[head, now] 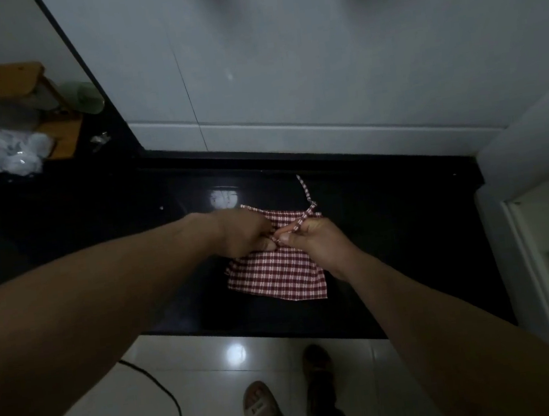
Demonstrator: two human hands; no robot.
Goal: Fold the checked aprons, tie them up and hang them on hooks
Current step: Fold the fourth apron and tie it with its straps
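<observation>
While flat on counter (389,235), apron (279,279) beneath both hands (245,231) (316,239).

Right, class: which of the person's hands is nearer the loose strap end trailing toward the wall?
Right. The right hand pinches the strap just in front of the loose strap end; the left hand pinches the same strap farther left, over the folded apron.
</observation>
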